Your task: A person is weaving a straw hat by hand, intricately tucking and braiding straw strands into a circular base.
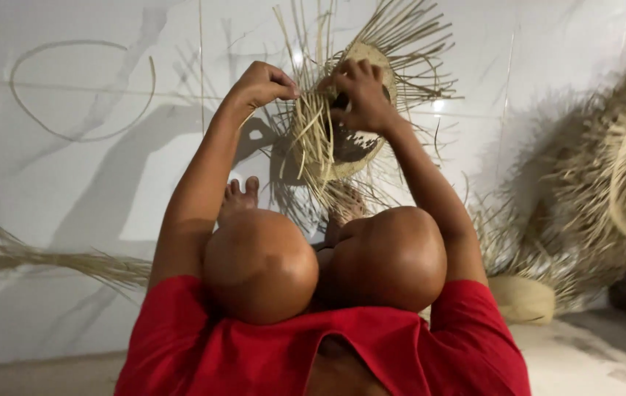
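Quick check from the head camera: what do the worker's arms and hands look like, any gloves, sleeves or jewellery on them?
Both arms are bare along their visible length. The left hand and right hand wear no gloves, and no rings, watch or wristbands show. The only clothing in view is a red garment low in the frame; whether it has sleeves cannot be told.

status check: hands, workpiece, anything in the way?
Left hand pinching loose straw strands. Right hand gripping half-woven straw basket, held up over the knees. Nothing between hands and work; finished baskets piled off right.
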